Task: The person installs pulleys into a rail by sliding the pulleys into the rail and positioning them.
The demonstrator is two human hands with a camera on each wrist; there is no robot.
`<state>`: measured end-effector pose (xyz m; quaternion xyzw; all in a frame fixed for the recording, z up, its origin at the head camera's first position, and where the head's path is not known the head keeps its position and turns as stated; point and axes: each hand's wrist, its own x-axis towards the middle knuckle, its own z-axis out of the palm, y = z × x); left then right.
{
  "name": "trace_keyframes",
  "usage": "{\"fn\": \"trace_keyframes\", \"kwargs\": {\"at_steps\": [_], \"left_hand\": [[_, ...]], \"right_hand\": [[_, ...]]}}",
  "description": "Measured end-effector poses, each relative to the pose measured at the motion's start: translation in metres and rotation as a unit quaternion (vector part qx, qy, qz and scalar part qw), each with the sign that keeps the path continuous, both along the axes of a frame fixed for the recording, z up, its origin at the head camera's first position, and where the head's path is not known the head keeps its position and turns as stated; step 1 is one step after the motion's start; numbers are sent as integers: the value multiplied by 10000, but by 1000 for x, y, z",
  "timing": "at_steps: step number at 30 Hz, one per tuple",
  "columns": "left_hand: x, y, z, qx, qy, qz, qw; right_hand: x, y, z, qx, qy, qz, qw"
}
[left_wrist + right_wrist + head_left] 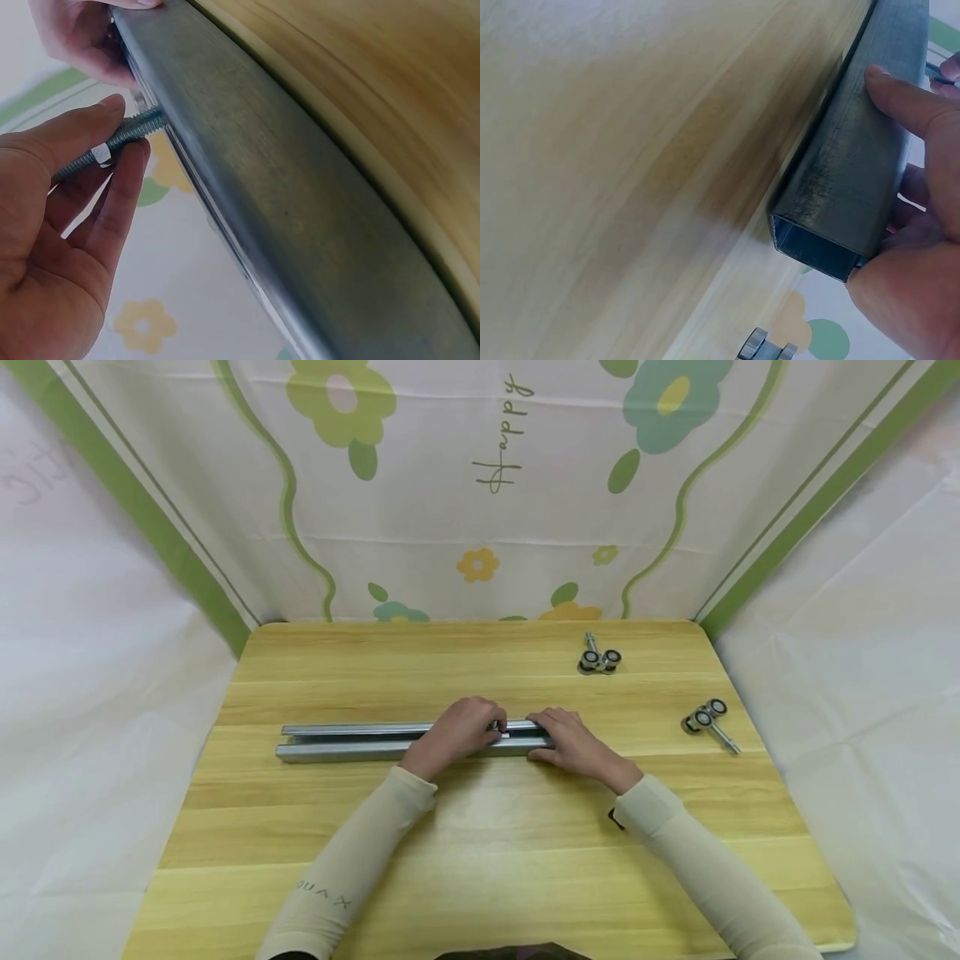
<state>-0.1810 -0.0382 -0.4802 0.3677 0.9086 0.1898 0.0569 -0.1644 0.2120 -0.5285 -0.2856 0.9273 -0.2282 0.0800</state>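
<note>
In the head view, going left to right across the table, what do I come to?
Metal rail's left end, left hand, right hand, rightmost roller. The other roller is left out, since its span from left to right overlaps the right hand's.

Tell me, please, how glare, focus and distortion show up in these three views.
Head view: pale glare on the wooden table; left wrist view: the metal rail looks bowed, likely lens distortion; right wrist view: the table's grain looks soft, washed out toward the upper left.
</note>
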Motion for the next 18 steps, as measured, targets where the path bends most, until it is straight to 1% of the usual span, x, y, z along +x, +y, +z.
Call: {"fn": "trace_keyframes", "kwargs": {"at_steps": [13, 18], "left_hand": [[9, -28, 2, 53, -226, 475, 9986], [11, -41, 1, 14, -106, 501, 9987]], "right_hand": [[1, -1, -1, -43, -69, 20, 10000], [1, 0, -1, 13, -35, 15, 10000]]}}
